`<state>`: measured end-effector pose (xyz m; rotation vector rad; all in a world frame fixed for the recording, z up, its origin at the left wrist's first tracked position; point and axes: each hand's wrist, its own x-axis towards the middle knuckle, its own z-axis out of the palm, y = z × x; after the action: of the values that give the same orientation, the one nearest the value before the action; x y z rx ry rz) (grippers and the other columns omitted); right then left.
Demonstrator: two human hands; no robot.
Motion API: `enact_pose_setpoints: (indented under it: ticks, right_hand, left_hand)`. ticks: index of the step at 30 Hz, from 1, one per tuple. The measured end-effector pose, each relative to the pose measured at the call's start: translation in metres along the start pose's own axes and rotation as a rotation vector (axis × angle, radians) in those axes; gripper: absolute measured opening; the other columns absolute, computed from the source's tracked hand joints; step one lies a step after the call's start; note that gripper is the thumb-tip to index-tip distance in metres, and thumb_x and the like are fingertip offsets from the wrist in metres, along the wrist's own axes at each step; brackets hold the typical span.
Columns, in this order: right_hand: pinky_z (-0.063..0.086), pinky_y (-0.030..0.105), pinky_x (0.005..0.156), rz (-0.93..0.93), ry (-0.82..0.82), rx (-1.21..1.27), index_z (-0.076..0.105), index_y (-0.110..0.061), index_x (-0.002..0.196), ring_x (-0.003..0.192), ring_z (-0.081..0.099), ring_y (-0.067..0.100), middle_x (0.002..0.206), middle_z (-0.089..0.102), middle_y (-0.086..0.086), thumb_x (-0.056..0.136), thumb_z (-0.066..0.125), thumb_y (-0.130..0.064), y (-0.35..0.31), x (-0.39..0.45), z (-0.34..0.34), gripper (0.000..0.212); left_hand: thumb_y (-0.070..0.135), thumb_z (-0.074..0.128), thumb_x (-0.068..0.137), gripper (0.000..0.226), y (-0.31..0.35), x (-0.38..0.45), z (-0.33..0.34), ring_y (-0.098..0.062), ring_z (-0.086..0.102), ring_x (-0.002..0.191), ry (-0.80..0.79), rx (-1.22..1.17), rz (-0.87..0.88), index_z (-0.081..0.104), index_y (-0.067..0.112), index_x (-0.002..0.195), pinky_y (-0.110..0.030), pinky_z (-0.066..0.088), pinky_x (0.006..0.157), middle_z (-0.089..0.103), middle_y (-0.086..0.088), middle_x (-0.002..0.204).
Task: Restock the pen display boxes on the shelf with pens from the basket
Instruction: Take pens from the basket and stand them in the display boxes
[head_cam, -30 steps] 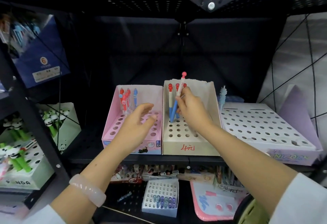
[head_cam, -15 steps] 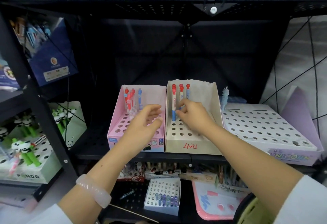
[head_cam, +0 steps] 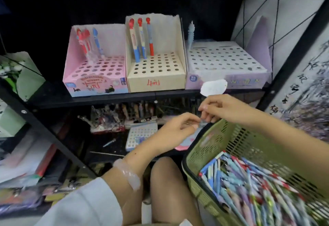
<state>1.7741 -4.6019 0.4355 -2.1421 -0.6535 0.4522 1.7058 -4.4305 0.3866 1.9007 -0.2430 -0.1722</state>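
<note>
Both hands meet above green basket (head_cam: 222, 142) rim. Left hand (head_cam: 176, 129) and right hand (head_cam: 222, 108) fingers curled, pinching something small, too blurred to name. Basket full of pens (head_cam: 249, 186); cream display box (head_cam: 156, 70) on shelf holds three.

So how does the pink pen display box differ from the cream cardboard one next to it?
The pink printed display box carries cartoon artwork on its front; the cream cardboard display box is plain with a red handwritten mark. The pink one is wider with lower walls; the cream one is narrower and taller. Both have hole grids, mostly unfilled, with a few pens at the back.
</note>
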Motion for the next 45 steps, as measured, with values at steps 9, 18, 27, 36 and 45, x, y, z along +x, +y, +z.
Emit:
enact_pose_setpoints:
  ticks: [9, 18, 27, 36, 45]
  right_hand:
    - [0.033, 0.029, 0.066, 0.589, -0.103, -0.18, 0.05, -0.009, 0.076, 0.061, 0.041, 0.018, 0.068, 0.046, 0.005, 0.095, 0.049, -0.015, 0.186, -0.048, 0.071, 0.02]
    - [0.026, 0.045, 0.106, 0.727, -0.13, -0.671, -0.004, -0.007, 0.147, 0.132, 0.024, 0.037, 0.143, 0.024, 0.022, 0.086, 0.052, -0.052, 0.221, -0.035, 0.168, 0.093]
    - [0.03, 0.035, 0.098, 0.837, 0.193, -0.532, 0.01, -0.003, 0.145, 0.123, 0.043, 0.028, 0.133, 0.047, 0.013, 0.089, 0.051, -0.033, 0.237, -0.019, 0.178, 0.075]
    - [0.041, 0.029, 0.069, 0.71, 0.045, 0.224, 0.049, -0.012, 0.083, 0.076, 0.052, 0.018, 0.082, 0.051, 0.006, 0.088, 0.056, -0.009, 0.225, -0.036, 0.131, 0.009]
    - [0.044, 0.034, 0.063, 0.816, 0.111, 0.807, 0.049, -0.011, 0.082, 0.064, 0.046, 0.021, 0.075, 0.042, 0.008, 0.091, 0.059, -0.018, 0.192, -0.068, 0.072, 0.015]
  left_hand:
    - [0.022, 0.043, 0.098, 0.031, -0.034, 0.03, 0.088, -0.023, 0.054, 0.11, -0.255, 0.443, -0.02, 0.05, 0.013, 0.127, -0.028, 0.041, 0.092, 0.058, -0.01, 0.123]
    - [0.026, 0.042, 0.098, 0.03, -0.061, 0.05, 0.112, -0.035, 0.056, 0.106, -0.315, 0.401, -0.203, 0.049, 0.018, 0.126, -0.045, 0.045, 0.088, 0.057, -0.022, 0.119]
    - [0.02, 0.044, 0.097, 0.028, -0.064, 0.058, 0.113, -0.02, 0.053, 0.108, -0.249, 0.265, -0.23, 0.052, 0.016, 0.124, -0.027, 0.043, 0.086, 0.055, -0.007, 0.124]
    - [0.017, 0.044, 0.097, 0.026, -0.062, 0.057, 0.113, 0.001, 0.05, 0.084, -0.202, 0.171, -0.242, 0.055, 0.015, 0.121, 0.004, 0.034, 0.062, 0.052, 0.006, 0.108]
    - [0.03, 0.043, 0.098, 0.048, -0.051, 0.046, 0.114, -0.015, 0.046, 0.117, -0.326, 0.175, -0.408, 0.029, 0.019, 0.143, -0.022, 0.034, 0.091, 0.042, -0.005, 0.141]
